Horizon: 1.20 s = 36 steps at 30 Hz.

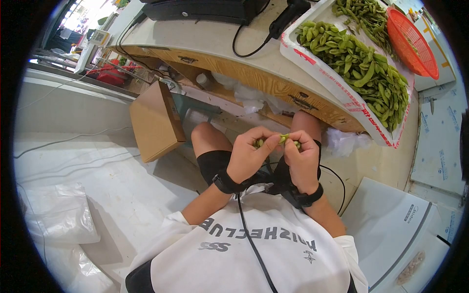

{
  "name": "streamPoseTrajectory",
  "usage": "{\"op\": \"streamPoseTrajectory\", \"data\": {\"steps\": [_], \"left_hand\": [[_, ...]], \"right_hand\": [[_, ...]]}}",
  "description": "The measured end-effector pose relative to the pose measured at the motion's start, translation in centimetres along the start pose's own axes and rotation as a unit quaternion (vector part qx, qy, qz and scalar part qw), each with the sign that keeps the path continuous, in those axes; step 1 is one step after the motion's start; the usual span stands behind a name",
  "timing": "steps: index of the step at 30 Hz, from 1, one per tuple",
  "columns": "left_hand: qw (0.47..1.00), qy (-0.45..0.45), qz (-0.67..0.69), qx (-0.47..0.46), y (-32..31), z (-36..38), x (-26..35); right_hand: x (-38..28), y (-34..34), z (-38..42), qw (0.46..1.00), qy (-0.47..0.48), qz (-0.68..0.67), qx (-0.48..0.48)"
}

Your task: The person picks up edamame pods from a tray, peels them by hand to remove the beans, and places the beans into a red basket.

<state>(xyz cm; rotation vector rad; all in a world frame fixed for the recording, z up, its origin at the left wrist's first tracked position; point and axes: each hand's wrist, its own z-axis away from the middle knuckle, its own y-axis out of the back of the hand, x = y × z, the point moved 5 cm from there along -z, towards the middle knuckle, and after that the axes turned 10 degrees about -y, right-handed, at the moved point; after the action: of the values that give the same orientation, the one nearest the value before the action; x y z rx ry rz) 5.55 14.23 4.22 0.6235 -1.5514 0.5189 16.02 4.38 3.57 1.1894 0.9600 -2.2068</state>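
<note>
Both my hands meet above my lap, pinching a green soybean pod (283,138) between thumbs and forefingers. My left hand (248,154) is closed, with more green showing under its curled fingers. Closed on the pod's other side is my right hand (304,161), and a bit of green shows by its fingers too. What lies inside the palms is hidden. Up and to the right, a white foam box (337,93) on the counter holds a heap of green pods (359,66).
A red plastic basket (412,44) rests at the foam box's far right side. On the counter (205,36) are a black device and cables. A cardboard box (155,122) stands left of my knees. A white Midea appliance (386,229) is at lower right, plastic bags (61,215) at lower left.
</note>
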Motion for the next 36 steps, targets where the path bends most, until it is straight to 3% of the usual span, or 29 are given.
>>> {"op": "streamPoseTrajectory", "data": {"steps": [2,5,7,17,22,24,27,30,32,34,36], "left_hand": [[1.0,0.018,0.019,0.017,0.1,0.1,-0.5],[0.999,-0.003,-0.039,0.03,0.0,0.0,0.2],[0.991,-0.047,-0.122,0.03,-0.2,-0.1,1.6],[0.99,-0.042,-0.133,0.022,0.2,-0.3,2.8],[0.998,0.011,-0.053,-0.043,-0.4,-0.2,3.5],[0.998,0.011,-0.036,-0.045,-0.3,-0.1,3.7],[0.999,-0.001,0.042,0.007,0.2,-0.1,3.6],[0.999,0.019,0.048,-0.009,0.9,0.0,2.6],[0.998,0.022,0.055,-0.017,0.8,0.2,2.5],[0.998,0.022,0.061,-0.027,0.2,0.3,2.8],[0.998,0.012,0.041,-0.044,-0.3,0.6,2.7]], "right_hand": [[0.6,0.1,0.1,1.0,-0.025,-0.005,-0.007],[0.6,-0.3,0.0,0.989,-0.067,-0.126,-0.049],[0.7,-0.6,-0.1,0.988,-0.091,-0.113,-0.059],[-0.2,0.4,0.0,0.983,-0.116,-0.122,-0.075],[-3.3,0.8,0.7,0.989,-0.043,0.127,-0.065],[-5.3,1.0,1.1,0.987,-0.031,0.139,-0.077],[-9.7,2.7,1.9,0.97,0.078,0.231,-0.013],[-17.1,4.7,3.6,0.911,0.261,0.293,0.128],[-21.5,6.5,3.9,0.827,0.361,0.351,0.251],[-25.5,7.4,4.0,0.726,0.416,0.428,0.34],[-27.9,8.2,2.5,0.664,0.448,0.476,0.364]]}}
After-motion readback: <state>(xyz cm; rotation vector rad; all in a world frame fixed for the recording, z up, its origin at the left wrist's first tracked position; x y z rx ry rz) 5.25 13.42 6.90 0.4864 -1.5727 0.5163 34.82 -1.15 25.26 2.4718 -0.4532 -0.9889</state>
